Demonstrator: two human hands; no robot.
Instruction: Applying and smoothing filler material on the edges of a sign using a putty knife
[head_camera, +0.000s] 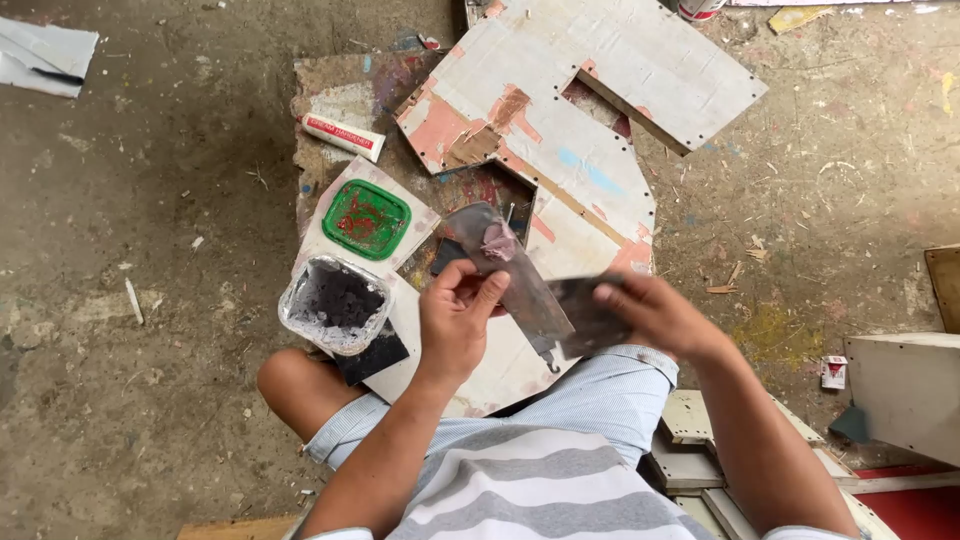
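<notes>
My left hand (458, 318) grips a long flat metal scraper (505, 268) that carries a dab of pinkish filler near its far end. My right hand (655, 315) holds a second, smaller dark scraper blade (588, 313) with its edge laid against the first one. Both hands hover above my knees, over a patched, paint-stained board (560, 150) lying on the floor. To the left of my left hand sits an open plastic tub (335, 303) of dark grey paste, and its green lid (366, 219) lies just beyond it.
A small white tube (343, 136) lies on the board's far left. Off-white panels (905, 385) and framed pieces (700, 450) stack at the right. The concrete floor (140, 250) is dusty with wood chips. A small red-and-white packet (833, 372) lies near the panels.
</notes>
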